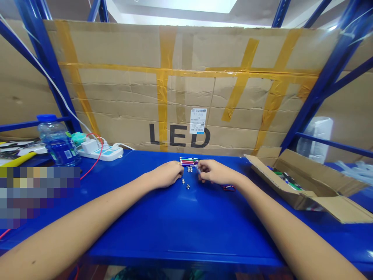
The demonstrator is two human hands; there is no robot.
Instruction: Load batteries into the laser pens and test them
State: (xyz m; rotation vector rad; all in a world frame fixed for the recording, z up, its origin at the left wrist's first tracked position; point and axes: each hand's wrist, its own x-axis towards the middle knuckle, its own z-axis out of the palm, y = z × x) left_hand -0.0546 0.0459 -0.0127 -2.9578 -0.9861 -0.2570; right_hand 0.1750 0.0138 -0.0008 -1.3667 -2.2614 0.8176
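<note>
Near the middle of the counter (186, 227), toward its back edge, a row of slim coloured tubes (189, 160) lies just beyond both hands, long axes running left to right along that edge. The right hand (215, 172) pinches a small slim piece (198, 169) at its fingertips (too small to identify). The left hand (168, 174) is curled; whether it holds anything I cannot tell. Small silver pieces (186, 182) lie between the hands.

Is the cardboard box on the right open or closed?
Open. The cardboard box lies on the blue table with its flaps folded outward, and small green and dark items show inside it.
</note>
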